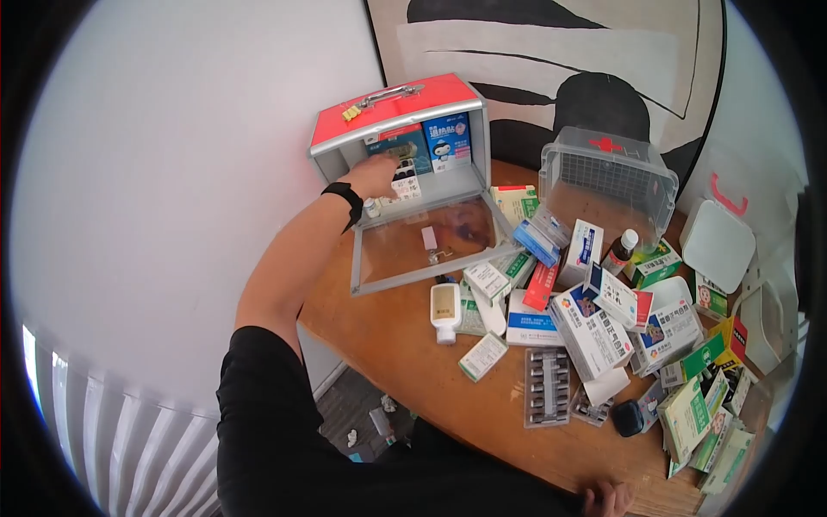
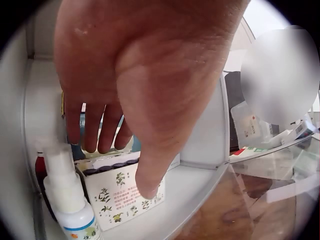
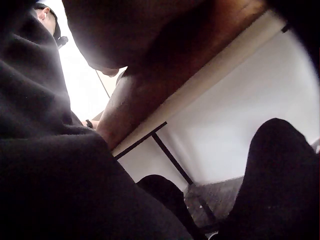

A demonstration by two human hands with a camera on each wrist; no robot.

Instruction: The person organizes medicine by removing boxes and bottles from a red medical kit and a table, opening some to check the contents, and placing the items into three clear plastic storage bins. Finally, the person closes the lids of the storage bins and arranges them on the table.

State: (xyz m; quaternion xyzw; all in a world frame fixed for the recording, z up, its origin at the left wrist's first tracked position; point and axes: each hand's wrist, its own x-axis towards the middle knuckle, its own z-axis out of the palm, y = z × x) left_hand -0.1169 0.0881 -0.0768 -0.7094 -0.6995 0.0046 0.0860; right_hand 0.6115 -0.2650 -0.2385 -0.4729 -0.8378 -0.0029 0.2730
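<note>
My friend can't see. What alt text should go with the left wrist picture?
A left hand reaches into an open case, fingers pointing down and thumb in front of a white box printed with green plants. A white bottle stands beside the box.

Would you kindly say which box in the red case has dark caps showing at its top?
The white box with plant drawings, by the left hand; a teal box and a blue box stand behind it.

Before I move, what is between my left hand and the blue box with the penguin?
In the head view, a teal box is between the left hand and the blue box, with a white box in front.
</note>
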